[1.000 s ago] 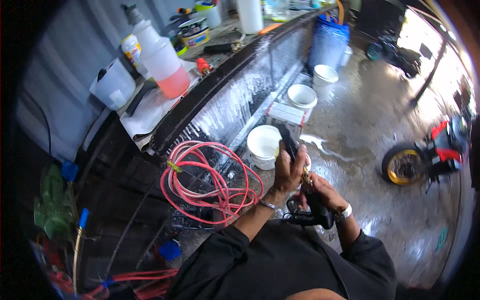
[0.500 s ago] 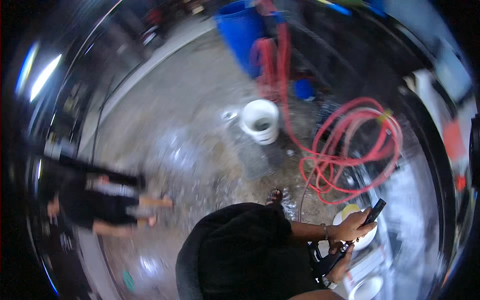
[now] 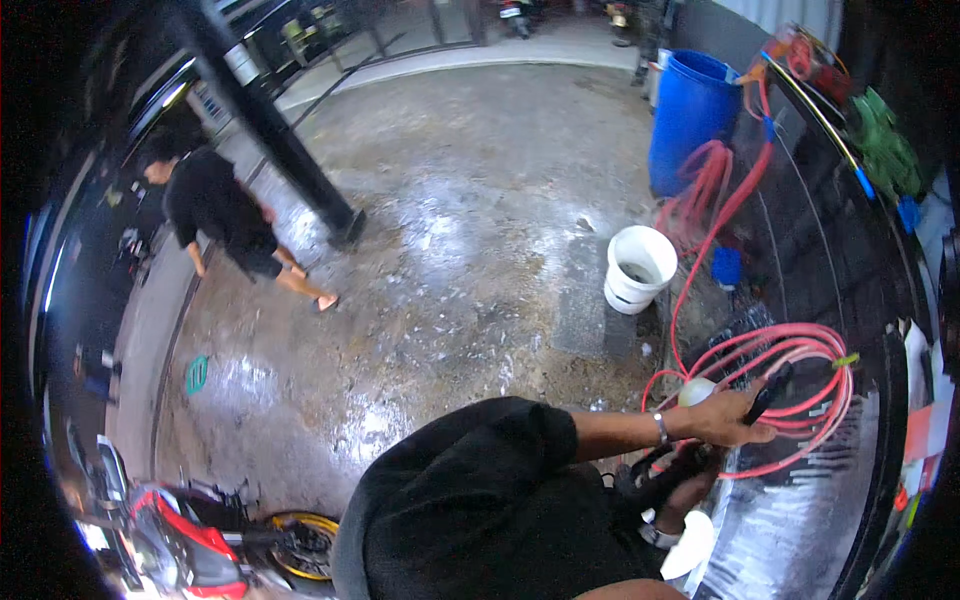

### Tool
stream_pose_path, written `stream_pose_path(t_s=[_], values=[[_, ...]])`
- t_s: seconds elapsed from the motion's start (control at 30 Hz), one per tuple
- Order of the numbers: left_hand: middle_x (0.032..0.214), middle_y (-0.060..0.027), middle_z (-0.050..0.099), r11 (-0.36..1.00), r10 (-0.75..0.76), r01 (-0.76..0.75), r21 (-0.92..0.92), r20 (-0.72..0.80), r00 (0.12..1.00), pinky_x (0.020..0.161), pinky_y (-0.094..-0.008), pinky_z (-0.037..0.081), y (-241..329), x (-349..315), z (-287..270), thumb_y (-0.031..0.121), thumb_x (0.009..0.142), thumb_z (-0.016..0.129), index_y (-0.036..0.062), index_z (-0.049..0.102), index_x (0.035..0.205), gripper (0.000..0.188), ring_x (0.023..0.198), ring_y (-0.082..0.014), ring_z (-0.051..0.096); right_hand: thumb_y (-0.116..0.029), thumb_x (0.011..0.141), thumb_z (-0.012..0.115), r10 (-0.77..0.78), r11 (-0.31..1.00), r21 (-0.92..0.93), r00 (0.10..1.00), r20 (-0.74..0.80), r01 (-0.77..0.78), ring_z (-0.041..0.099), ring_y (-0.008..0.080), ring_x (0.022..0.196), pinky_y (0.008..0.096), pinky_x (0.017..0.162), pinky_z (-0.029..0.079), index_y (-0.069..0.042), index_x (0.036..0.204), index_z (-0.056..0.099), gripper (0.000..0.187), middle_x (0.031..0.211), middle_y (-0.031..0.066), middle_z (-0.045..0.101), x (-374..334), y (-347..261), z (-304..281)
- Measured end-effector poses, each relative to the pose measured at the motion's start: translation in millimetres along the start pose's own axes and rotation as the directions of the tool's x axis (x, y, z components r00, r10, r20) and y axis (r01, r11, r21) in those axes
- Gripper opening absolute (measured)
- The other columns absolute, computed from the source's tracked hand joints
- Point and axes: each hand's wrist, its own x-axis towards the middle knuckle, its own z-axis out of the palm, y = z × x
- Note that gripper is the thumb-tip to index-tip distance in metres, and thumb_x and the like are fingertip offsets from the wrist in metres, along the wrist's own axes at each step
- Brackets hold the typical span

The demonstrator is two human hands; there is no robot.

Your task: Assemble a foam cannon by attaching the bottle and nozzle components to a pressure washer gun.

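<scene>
My left hand point(image 3: 728, 417), with a metal bracelet at the wrist, is closed around a black rod-shaped part point(image 3: 768, 392), slightly blurred. Close below it, my right hand point(image 3: 695, 492) wraps a dark, elongated piece point(image 3: 652, 492). I cannot tell whether both parts belong to one tool. A pale round container point(image 3: 697, 391) shows just behind my left hand. Under the right wrist is a white rounded object point(image 3: 690, 548), partly hidden. A coiled red hose point(image 3: 838, 400) lies beyond both hands.
On the wet floor stand a white bucket point(image 3: 640, 268) and a tall blue barrel point(image 3: 692, 125) with hose draped beside it. At left, a person point(image 3: 220, 205) is near a black post point(image 3: 275, 130). A red-and-black motorcycle point(image 3: 195, 545) is at the lower left.
My view has swung, so the barrel, bucket and hose sit farther right and the motorcycle has come into view. Both hands still grip the black parts.
</scene>
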Motion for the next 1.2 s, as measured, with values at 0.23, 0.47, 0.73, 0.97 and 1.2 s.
stream_pose_path(t_s=[0.23, 0.47, 0.73, 0.97, 1.2], values=[[0.064, 0.0047, 0.049, 0.808, 0.127, -0.004, -0.589, 0.167, 0.978, 0.048, -0.022, 0.035, 18.8, -60.5, -59.0, 0.033, 0.09, 0.058, 0.0058, 0.052, 0.096, 0.029, 0.055, -0.0044, 0.044, -0.038, 0.071, 0.068, -0.242, 0.891, -0.235, 0.846, 0.475, 0.387, 0.049, 0.017, 0.088, 0.0298, 0.077, 0.039, -0.004, 0.112, 0.053, 0.055, 0.098, 0.0069, 0.054, 13.9, -29.7, -15.6], [0.054, 0.0016, 0.048, 0.766, 0.08, 0.145, -0.627, 0.316, 0.945, 0.04, -0.0219, 0.032, 59.0, -107.1, -54.3, 0.027, 0.088, 0.057, 0.0059, 0.053, 0.078, 0.024, 0.046, -0.0054, 0.044, -0.032, 0.059, 0.081, 0.264, 0.863, -0.225, -0.024, 0.964, 0.452, 0.049, 0.0209, 0.103, 0.0344, 0.089, 0.04, -0.003, 0.115, 0.051, 0.07, 0.113, 0.0104, 0.052, 65.5, -86.5, 10.5], [0.055, -0.0029, 0.051, 0.706, -0.153, 0.057, -0.706, -0.074, 0.985, 0.037, -0.0234, 0.036, 59.4, -151.8, -49.4, 0.026, 0.084, 0.061, 0.0037, 0.054, 0.077, 0.025, 0.041, -0.0085, 0.047, -0.037, 0.052, 0.085, -0.25, 0.696, -0.067, 0.329, 0.91, 0.715, 0.053, 0.0257, 0.097, 0.0392, 0.083, 0.044, -0.002, 0.116, 0.041, 0.086, 0.102, 0.013, 0.05, -3.9, -38.7, 23.7], [0.049, -0.0019, 0.046, 0.584, -0.069, 0.191, -0.789, 0.186, 0.98, 0.035, -0.023, 0.034, 82.4, -155.2, -40.8, 0.02, 0.085, 0.057, 0.0033, 0.053, 0.074, 0.02, 0.038, -0.0097, 0.044, -0.027, 0.049, 0.086, -0.428, 0.291, -0.106, 0.229, 0.874, 0.951, 0.05, 0.0287, 0.103, 0.0389, 0.092, 0.039, 0.002, 0.132, 0.026, 0.106, 0.109, 0.0164, 0.05, -51.9, -70.9, 2.4], [0.053, -0.0052, 0.055, 0.693, 0.106, 0.339, -0.636, 0.555, 0.825, 0.035, -0.0214, 0.037, 123.0, -164.2, -47.7, 0.019, 0.087, 0.055, 0.0008, 0.058, 0.071, 0.025, 0.041, -0.0092, 0.049, -0.024, 0.054, 0.085, 0.175, 0.448, -0.265, 0.206, 0.963, 0.854, 0.045, 0.03, 0.113, 0.0388, 0.096, 0.037, 0.002, 0.134, 0.026, 0.102, 0.121, 0.019, 0.043, -45.6, -98.3, 1.1]])
